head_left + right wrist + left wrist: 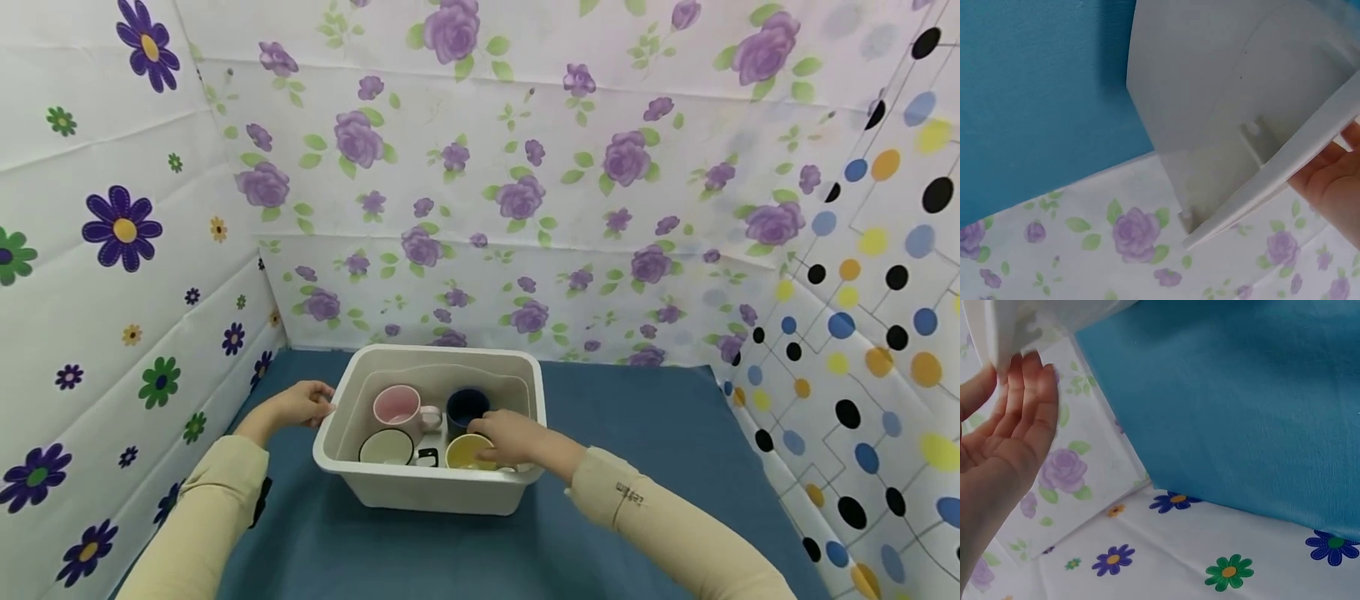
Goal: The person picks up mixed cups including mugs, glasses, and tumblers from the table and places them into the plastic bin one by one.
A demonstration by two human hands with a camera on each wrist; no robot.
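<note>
A white plastic bin stands on the blue cloth with several mugs in it. My left hand holds its left rim, thumb on one side and fingers beneath in the left wrist view. My right hand reaches over the right wall and grips the rim of a yellow mug at the front right. Behind that mug sits a navy mug, close to my fingertips. A pink mug and a cream mug with a black rim occupy the left half. In the right wrist view the bin wall hides my fingertips.
Blue cloth covers the table around the bin. Behind it rises a white curtain with purple roses. Flower-print sheeting borders the left side, and a dotted sheet the right.
</note>
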